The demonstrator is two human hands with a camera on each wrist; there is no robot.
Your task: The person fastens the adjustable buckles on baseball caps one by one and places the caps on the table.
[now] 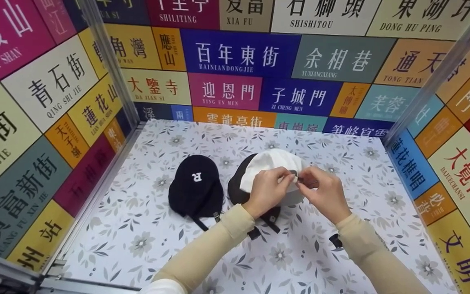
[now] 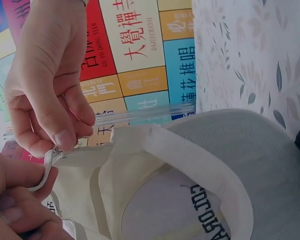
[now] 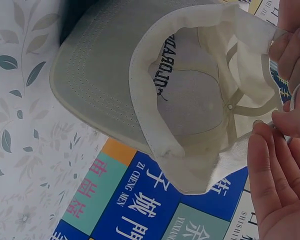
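Observation:
Both hands are at the back strap of a white baseball cap with a grey brim. My left hand pinches one side of the strap. Opposite it, my right hand pinches the other side, beside a small metal buckle. In the right wrist view the cap's hollow inside faces the camera, with dark lettering partly legible. The fingers hide much of the strap.
A dark brown cap lies behind the white one, partly covered, its strap trailing forward. To the left sits a navy cap with a white letter R. The floral tabletop is bounded by walls of coloured sign panels.

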